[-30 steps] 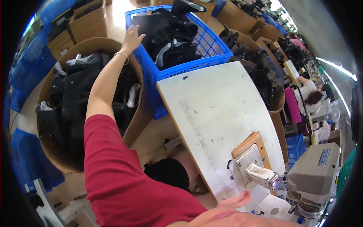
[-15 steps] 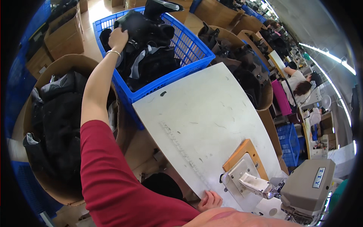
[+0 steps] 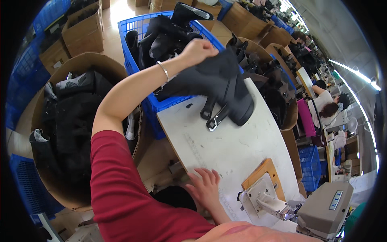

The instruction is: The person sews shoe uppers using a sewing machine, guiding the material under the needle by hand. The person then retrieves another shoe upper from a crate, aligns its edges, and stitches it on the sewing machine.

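My left hand is closed, its fingers pinching the upper edge of black boot uppers. They hang blurred by motion over the near rim of the blue crate and the white table. Straps with a shiny metal buckle dangle from them, low over the tabletop. I cannot tell how many pieces are in the grip. More black boot uppers lie heaped in the crate. My right hand is open above the table's left edge, fingers spread, holding nothing.
A sewing machine and a wooden block with a metal plate stand at the table's near right. Left of the table is a large carton of black pieces; another carton is beyond its right edge. Another person sits far right.
My left hand has lifted the black boot uppers out of the crate and swung them right, over the table. My right hand has risen from the table's near edge and spread its fingers.
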`<control>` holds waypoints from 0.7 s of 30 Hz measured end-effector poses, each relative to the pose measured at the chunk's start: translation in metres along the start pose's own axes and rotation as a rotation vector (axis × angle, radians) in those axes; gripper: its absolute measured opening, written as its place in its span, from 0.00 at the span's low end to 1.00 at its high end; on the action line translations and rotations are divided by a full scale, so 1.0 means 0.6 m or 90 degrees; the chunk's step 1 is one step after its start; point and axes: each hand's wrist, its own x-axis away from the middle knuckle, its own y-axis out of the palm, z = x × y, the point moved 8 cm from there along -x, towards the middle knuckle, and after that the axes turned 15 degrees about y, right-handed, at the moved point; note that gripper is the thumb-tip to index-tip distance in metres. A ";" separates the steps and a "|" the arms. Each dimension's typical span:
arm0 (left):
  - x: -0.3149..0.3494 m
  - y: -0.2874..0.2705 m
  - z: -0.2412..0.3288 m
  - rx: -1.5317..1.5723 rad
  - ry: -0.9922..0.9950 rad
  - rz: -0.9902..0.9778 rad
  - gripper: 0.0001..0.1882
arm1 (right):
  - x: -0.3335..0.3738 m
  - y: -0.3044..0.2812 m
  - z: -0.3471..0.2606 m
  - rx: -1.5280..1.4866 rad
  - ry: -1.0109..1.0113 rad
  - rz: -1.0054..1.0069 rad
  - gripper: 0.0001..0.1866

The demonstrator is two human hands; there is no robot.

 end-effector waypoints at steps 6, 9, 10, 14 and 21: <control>0.052 0.084 -0.077 -0.042 -0.277 -0.270 0.16 | -0.046 0.034 0.011 -0.016 -0.032 -0.014 0.24; 0.035 0.085 -0.098 0.008 -0.315 -0.315 0.22 | -0.058 0.020 0.012 -0.007 0.013 -0.015 0.24; 0.012 0.035 -0.172 -0.039 -0.328 -0.222 0.22 | -0.059 0.019 0.007 -0.011 0.021 -0.020 0.24; 0.018 -0.197 -0.336 -0.507 -0.672 0.309 0.39 | -0.076 0.021 0.014 0.003 0.061 -0.016 0.25; 0.191 -0.314 -0.529 -0.294 -0.584 0.626 0.51 | -0.073 0.029 0.014 -0.021 0.043 -0.043 0.24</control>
